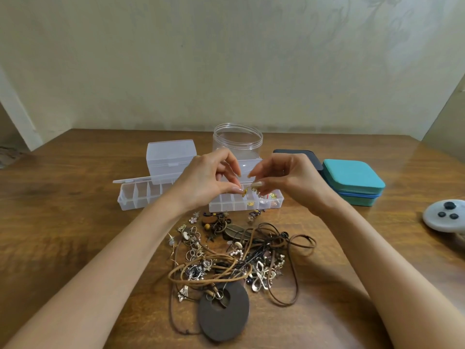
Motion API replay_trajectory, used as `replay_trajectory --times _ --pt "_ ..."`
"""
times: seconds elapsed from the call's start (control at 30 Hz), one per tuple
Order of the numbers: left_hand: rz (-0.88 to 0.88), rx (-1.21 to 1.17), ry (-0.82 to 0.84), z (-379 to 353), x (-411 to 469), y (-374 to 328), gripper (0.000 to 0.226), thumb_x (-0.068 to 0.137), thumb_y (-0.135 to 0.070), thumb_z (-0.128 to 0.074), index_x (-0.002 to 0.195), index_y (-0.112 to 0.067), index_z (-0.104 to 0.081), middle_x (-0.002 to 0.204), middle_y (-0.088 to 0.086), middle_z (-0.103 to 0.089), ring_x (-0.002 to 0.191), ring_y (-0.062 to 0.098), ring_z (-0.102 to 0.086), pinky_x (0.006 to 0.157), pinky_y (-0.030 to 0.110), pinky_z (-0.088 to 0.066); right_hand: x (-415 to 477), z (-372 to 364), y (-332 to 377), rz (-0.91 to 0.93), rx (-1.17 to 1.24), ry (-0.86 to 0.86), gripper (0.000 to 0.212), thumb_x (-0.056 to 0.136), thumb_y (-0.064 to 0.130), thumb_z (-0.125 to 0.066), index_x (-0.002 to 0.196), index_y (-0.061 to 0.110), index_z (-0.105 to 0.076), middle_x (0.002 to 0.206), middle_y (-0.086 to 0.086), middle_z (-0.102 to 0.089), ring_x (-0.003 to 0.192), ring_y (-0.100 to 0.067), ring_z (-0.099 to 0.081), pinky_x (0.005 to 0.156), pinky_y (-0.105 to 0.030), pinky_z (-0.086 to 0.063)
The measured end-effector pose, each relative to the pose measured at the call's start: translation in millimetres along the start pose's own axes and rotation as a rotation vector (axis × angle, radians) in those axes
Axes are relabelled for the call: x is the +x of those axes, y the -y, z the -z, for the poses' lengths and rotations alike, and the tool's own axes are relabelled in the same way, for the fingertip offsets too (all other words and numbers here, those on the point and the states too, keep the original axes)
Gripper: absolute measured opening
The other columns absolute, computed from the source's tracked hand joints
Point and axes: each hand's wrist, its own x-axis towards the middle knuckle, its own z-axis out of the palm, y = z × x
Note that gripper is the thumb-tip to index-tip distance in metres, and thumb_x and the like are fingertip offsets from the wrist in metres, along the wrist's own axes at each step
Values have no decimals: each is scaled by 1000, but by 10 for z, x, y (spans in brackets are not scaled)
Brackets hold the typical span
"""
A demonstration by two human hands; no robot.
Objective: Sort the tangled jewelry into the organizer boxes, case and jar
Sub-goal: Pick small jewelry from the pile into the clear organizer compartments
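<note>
Most of your view was filled by the wooden desk (75, 222), which ran up to a pale wall. Nearest you on it lay the tangle of jewelry (234, 258): brown cords looped through silver chains, charms and beads, with a dark oval wooden pendant (224, 316) at its near edge. To your right, well apart from the heap, sat the teal case (352, 181), zipped closed, with a dark flat thing (297, 153) just behind it. Three clear organizer boxes stood beyond the heap. The left box (136, 197) lay open with its compartments showing. The rear box (171, 157) stood behind it with its lid down. The right box (241, 204) lay open just beyond the tangle, with a few small gold and reddish bits in its right-hand compartments. Behind the boxes the clear jar (237, 141) stood upright without a lid. A white controller (442, 217) rested at the desk's right edge. You held your left hand (206, 180) and right hand (289, 180) close together above the right box. The thumb and fingers of each were curled in, pinching a tiny gold piece (247, 191) between them.
</note>
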Motion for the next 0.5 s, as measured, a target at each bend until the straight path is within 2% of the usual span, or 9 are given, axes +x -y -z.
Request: replay_trajectory --times 0.1,0.2,0.33,0.43,0.5 --pt "-9 33 13 -41 20 -12 30 71 -9 -80 88 -20 -58 75 -7 -71 57 -5 -51 54 9 -33 -13 -13 11 -6 62 8 16 78 -7 -69 86 7 -68 83 -23 -67 72 -22 -67 67 -22 -56" --pt "-11 -23 7 -42 34 -49 30 70 -6 -79 87 -18 -58 73 -7 -70 58 -7 -54 55 7 -34 -15 2 8 -42 139 21 17 79 -9 -66 87 6 -67 78 -15 -66 68 -17 -67 65 -22 -55" --pt "-1 -98 3 -21 15 -82 28 71 -8 -79 88 -18 -58 72 -7 -70 55 -4 -53 54 8 -35 -13 1 0 -57 174 -22 16 81 -8 -65 85 8 -66 78 -11 -67 67 -20 -68 62 -25 -56" --pt "-36 -118 5 -23 -16 -102 28 72 -9 -79 86 -20 -58 73 -4 -71 57 1 -51 55 12 -36 -20 -22 11 -51 149 -4 15 82 -7 -64 86 7 -65 79 -12 -65 67 -21 -68 64 -27 -57" --pt "-52 -175 -6 -25 -26 -100 28 72 -9 -78 86 -21 -57 74 -4 -72 64 12 -57 60 19 -39 -27 -20 27 -54 167 34 16 84 -9 -61 90 5 -63 81 -14 -64 69 -22 -70 65 -28 -58"
